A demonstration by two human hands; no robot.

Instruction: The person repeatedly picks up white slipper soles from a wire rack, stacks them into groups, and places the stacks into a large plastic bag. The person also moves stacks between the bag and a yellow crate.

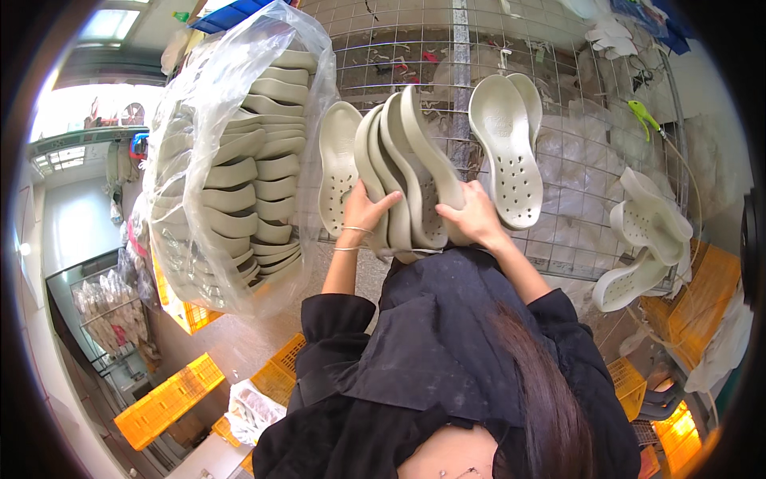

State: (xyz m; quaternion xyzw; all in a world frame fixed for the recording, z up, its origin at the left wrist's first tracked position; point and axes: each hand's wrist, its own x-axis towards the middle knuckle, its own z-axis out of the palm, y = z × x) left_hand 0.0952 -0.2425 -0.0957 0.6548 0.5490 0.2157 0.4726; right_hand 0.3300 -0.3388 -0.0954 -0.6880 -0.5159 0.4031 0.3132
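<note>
Several beige perforated shoe soles (388, 172) stand on edge side by side in front of me, held between my two hands. My left hand (365, 214) grips the left side of this row, its thumb over the edges. On the right side, my right hand (476, 214) is wrapped around the outermost sole (429, 144). A further sole (338, 156) leans flat-faced at the row's left end, beside my left fingers. Two more soles (503, 136) lie overlapping on the wire mesh, right of my right hand and apart from it.
A clear plastic bag (215, 160) packed with stacked soles stands at left. The wire mesh table (574, 120) bears loose soles (642, 231) at its right edge and a green air gun (643, 116). Orange crates (171, 399) stand on the floor at left and right.
</note>
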